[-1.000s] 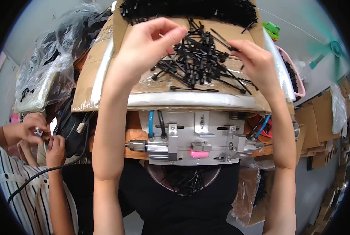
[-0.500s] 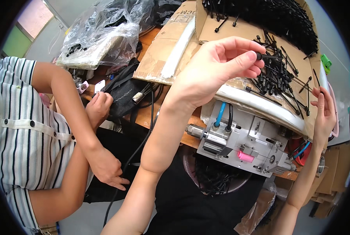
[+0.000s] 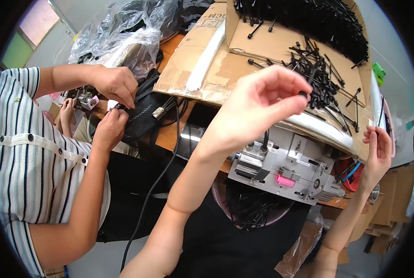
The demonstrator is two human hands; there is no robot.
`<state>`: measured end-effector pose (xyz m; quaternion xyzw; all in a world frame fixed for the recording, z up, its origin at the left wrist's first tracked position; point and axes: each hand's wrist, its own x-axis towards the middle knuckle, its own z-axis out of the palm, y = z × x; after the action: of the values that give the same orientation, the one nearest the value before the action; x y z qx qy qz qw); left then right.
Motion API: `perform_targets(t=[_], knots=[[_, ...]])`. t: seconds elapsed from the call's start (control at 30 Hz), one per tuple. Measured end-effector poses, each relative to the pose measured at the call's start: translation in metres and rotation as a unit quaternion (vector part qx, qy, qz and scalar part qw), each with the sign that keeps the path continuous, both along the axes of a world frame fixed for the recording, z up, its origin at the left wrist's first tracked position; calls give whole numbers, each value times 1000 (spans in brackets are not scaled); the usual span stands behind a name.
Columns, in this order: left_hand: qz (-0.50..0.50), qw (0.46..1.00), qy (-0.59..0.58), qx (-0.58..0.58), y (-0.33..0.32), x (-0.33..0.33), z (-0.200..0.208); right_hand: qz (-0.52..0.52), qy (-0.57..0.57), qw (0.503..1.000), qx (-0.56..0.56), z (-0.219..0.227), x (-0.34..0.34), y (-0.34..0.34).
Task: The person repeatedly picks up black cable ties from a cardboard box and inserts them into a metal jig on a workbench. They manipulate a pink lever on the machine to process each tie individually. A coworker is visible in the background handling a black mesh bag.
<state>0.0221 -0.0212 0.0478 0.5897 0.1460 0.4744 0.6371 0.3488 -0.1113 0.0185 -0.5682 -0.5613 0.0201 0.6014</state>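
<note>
Over the near edge of the cardboard [image 3: 230, 69], I have the left hand [image 3: 258, 104] with thumb and forefinger closed on the dark knob [image 3: 303, 94] of a black piece, its other fingers curled. Out by the right edge, the right hand [image 3: 378, 150] pinches a thin rod [image 3: 381, 113] that stands up from its fingertips, the remaining fingers half open. The pile [image 3: 325, 88] of black rods lies on the cardboard between the hands, beyond the metal fixture [image 3: 304, 185] and its pink block [image 3: 285, 180].

I would worry about the right pinch first: it looks light, so a small twist could tip the rod over the edge. A slip of the left fingers on that rounded knob could lose the piece among its likes or drop it on the fixture. The cable [image 3: 147, 199] hangs near the left forearm, and a wide swing could snag it.

I cannot tell how long the left piece is, since its stem merges with the pile. The right rod's lower end is buried in the fingers. The left hand covers part of the fixture, whose plate hides some of the bowl [image 3: 219, 198] below.
</note>
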Motion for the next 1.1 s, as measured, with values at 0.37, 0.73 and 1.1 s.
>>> perform_targets(t=[0.37, 0.73, 1.1], knots=[[260, 930, 207, 156, -90, -13, -60, 29, 99, 991, 91, -14, -30, -66], [159, 761, 508, 371, -160, 41, -121, 34, 153, 981, 118, -19, -52, -93], [196, 701, 535, 430, -150, 53, -126, 31, 141, 982, 119, -29, -47, -101]])
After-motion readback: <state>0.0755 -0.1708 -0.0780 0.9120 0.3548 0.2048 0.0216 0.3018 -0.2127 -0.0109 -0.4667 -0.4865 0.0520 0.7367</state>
